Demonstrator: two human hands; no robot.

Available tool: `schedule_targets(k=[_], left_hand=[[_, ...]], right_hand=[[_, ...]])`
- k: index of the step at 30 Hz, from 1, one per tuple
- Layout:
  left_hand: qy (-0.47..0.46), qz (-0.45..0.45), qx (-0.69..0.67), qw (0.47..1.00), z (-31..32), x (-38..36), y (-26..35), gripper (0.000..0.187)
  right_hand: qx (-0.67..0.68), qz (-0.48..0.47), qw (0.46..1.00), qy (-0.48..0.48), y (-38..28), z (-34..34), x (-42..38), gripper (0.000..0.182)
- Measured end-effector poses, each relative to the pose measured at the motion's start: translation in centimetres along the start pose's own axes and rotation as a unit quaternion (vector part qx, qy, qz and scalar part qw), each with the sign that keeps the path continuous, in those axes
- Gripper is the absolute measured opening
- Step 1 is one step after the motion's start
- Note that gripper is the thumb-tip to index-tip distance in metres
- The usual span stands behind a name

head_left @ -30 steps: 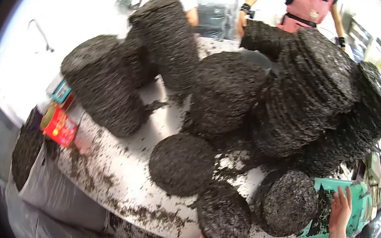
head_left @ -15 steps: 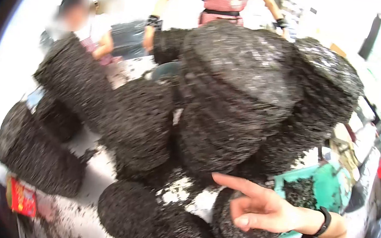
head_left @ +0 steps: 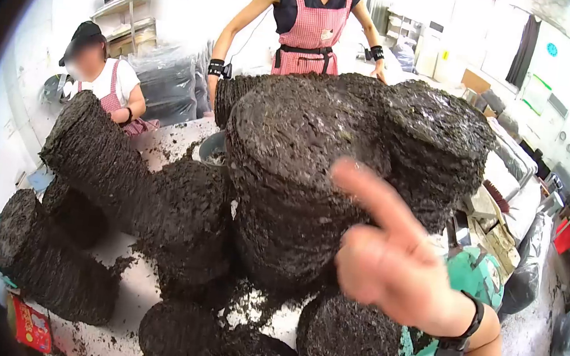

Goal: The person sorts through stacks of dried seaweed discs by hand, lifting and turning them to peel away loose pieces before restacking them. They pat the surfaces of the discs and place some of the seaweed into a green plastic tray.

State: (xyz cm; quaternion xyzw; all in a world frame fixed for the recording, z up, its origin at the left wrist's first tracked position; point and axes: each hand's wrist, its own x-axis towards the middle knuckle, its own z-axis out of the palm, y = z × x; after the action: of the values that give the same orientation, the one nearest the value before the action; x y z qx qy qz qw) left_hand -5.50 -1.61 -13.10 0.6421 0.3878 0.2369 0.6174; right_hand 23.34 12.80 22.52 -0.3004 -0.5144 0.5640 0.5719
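Note:
My right hand (head_left: 395, 261) is raised at the right with its index finger stretched out and the other fingers curled. Nothing shows in it. Its fingertip overlaps the front of a tall stack of dark, rough round sheets (head_left: 296, 137); whether it touches the stack I cannot tell. Below the hand lies a smaller dark round stack (head_left: 349, 340). Another tall stack (head_left: 437, 139) stands behind to the right. Leaning stacks (head_left: 102, 150) fill the left side. My left hand is out of the picture.
One person in a checked apron (head_left: 312, 33) stands behind the stacks; another in a dark cap (head_left: 109, 84) is at the left. A green basin (head_left: 474, 277) is at the right, a red packet (head_left: 31, 325) at the lower left, and a grey bowl (head_left: 213, 147) among the stacks.
My right hand has moved up, its finger now over the tall stack. The view has shifted, showing more of the room and both people.

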Motion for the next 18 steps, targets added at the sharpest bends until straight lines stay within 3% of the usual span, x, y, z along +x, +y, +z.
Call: schedule_targets(k=[3, 5, 8, 12, 13, 14, 15, 16, 18], left_hand=[[-0.022, -0.065, -0.03, 0.997, 0.4, -3.7, -2.3, 0.067], [0.001, -0.07, -0.062, 0.996, 0.1, -3.2, 1.0, 0.073], [0.085, -0.033, -0.192, 0.977, -0.2, -2.3, 6.6, 0.082], [0.159, -0.006, -0.364, 0.918, -0.4, -3.4, 11.0, 0.094], [0.162, 0.001, -0.371, 0.914, -0.5, -3.7, 11.5, 0.097], [0.15, -0.001, -0.352, 0.924, -0.9, -4.4, 11.4, 0.094], [0.133, 0.055, -0.291, 0.946, -1.5, -4.5, 11.2, 0.089], [0.166, 0.028, -0.263, 0.95, -1.5, -4.9, 11.4, 0.083], [0.228, 0.004, -0.228, 0.947, -1.4, -5.6, 12.1, 0.073]], right_hand=[[-0.207, 0.075, 0.954, -0.201, 5.2, 1.7, -3.5, 0.068], [-0.373, -0.042, 0.9, -0.223, 9.5, 3.3, -7.4, 0.072], [-0.463, -0.109, 0.862, -0.173, 14.1, 5.8, -12.2, 0.073], [-0.457, -0.023, 0.866, -0.203, 17.1, 7.4, -15.8, 0.077], [-0.437, -0.046, 0.88, -0.181, 16.9, 7.6, -16.1, 0.064], [-0.414, -0.037, 0.893, -0.173, 16.6, 7.7, -16.4, 0.059], [-0.395, -0.032, 0.903, -0.164, 16.3, 7.7, -16.7, 0.055], [-0.336, 0.029, 0.934, -0.115, 15.8, 7.8, -17.0, 0.045], [-0.296, 0.122, 0.947, 0.002, 14.3, 7.2, -17.5, 0.04]])
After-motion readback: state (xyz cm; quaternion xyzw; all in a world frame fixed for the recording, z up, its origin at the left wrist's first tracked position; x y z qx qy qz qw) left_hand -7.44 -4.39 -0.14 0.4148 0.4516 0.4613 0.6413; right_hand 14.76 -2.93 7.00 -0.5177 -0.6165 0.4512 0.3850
